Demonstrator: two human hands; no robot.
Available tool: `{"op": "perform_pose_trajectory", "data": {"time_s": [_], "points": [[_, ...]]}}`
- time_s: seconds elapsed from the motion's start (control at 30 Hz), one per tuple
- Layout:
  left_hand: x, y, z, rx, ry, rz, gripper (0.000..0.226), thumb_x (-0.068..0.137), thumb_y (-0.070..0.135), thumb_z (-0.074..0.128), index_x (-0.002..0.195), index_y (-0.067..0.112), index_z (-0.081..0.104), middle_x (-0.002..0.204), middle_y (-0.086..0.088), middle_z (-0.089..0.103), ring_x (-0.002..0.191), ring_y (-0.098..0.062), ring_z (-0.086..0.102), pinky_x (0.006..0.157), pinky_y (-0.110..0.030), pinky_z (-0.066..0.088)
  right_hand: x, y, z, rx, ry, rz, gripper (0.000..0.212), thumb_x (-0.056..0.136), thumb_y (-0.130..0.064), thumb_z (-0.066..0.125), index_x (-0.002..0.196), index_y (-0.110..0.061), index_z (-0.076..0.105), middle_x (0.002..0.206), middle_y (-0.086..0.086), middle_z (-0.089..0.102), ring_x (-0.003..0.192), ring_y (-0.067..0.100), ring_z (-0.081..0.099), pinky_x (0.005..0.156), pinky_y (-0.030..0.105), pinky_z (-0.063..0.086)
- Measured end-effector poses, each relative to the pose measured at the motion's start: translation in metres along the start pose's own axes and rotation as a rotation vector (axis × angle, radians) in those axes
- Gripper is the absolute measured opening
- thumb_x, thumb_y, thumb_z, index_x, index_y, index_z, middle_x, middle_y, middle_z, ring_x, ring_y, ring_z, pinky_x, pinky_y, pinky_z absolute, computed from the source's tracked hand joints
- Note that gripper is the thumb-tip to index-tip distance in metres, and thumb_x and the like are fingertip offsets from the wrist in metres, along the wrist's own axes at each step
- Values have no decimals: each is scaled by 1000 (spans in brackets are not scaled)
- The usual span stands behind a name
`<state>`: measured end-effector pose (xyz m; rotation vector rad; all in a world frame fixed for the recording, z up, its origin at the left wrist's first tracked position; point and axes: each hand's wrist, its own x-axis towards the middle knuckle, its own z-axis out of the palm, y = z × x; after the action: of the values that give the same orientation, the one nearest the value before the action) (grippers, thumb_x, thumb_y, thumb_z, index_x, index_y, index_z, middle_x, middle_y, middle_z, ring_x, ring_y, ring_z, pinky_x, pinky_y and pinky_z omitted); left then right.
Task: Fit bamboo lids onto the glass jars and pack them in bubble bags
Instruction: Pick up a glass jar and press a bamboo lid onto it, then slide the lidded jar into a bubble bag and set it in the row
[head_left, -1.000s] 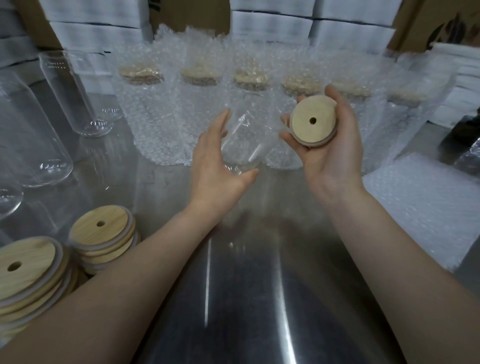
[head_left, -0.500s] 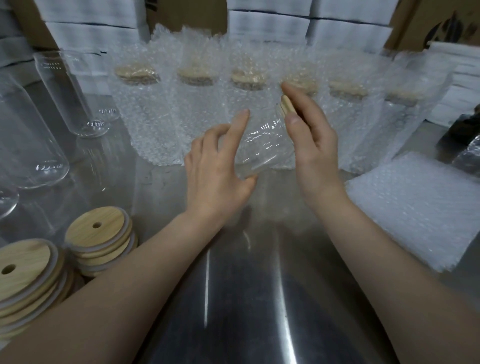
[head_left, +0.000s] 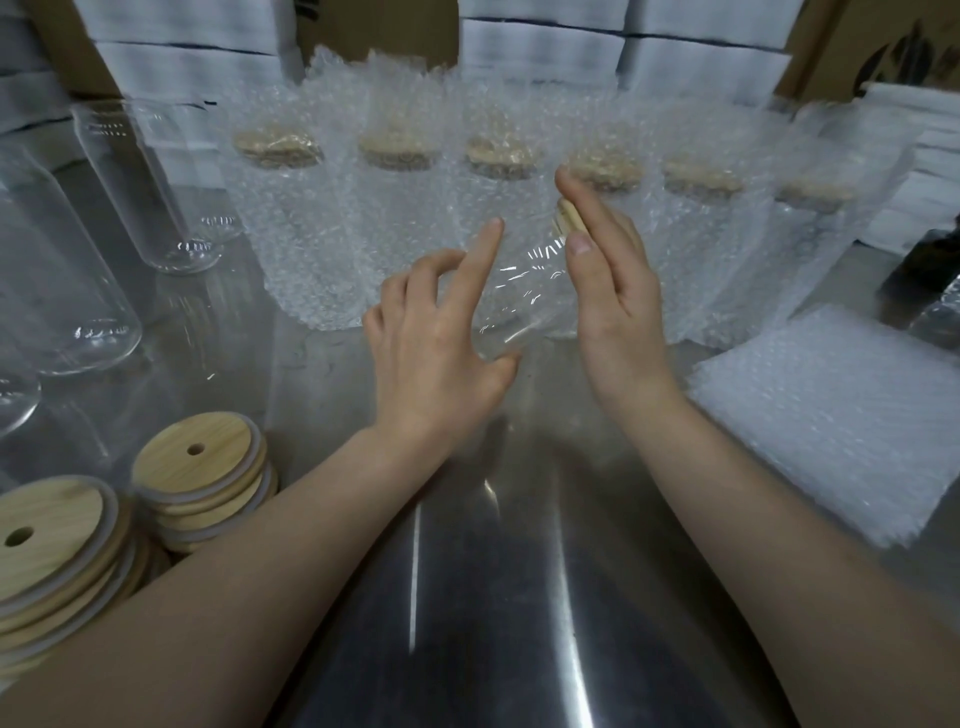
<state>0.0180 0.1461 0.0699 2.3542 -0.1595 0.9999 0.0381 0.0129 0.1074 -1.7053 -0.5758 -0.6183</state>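
Lid-fitting is in hand, I judge. Just in front of the row of 6 bagged jars (head_left: 395, 223), the left hand (head_left: 436, 353) grips a tilted glass jar (head_left: 524, 291), thumb beneath. The right hand (head_left: 618, 301) pinches a bamboo lid (head_left: 570, 218) at the jar's mouth. Next it needs squaring up and pressing home.

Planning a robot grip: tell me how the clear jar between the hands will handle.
The glass jar is probably stiff yet fragile, being clear glass. Its glossy highlights suggest slippery walls. Cylindrical, it would likely roll if laid on the steel table.
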Motion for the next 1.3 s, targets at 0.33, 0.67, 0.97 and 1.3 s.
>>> {"op": "perform_pose_trajectory", "data": {"time_s": [0.33,0.67,0.97,1.3], "points": [[0,-1,-2,9,2,5,97,65,30,80,150,35,33,130,-3,52,115,-28,48,93,-45,40,-1,4,4,-66,15,-72,42,101,-15,40,142,-4,46,134,9,48,126,1,45,110,22,35],[2,-3,-1,-20,-6,-15,96,65,33,80,150,35,35,131,-1,51,117,-28,48,95,-43,38,0,1,0,-99,-98,-6,47,103,-21,34,148,-9,36,140,-3,38,128,-13,35,109,12,29],[5,-7,0,-344,26,-146,99,68,42,85,147,23,28,132,7,47,118,-15,53,100,-41,48,15,-12,-30,-475,376,167,36,86,-26,41,68,-5,64,67,9,66,71,30,63,68,45,50],[8,-16,5,-422,15,-315,98,67,50,83,141,28,22,128,3,49,113,-14,54,91,-34,49,27,-3,-94,-1109,-363,875,28,86,-19,71,104,2,64,97,20,62,91,37,59,74,37,48]]}}
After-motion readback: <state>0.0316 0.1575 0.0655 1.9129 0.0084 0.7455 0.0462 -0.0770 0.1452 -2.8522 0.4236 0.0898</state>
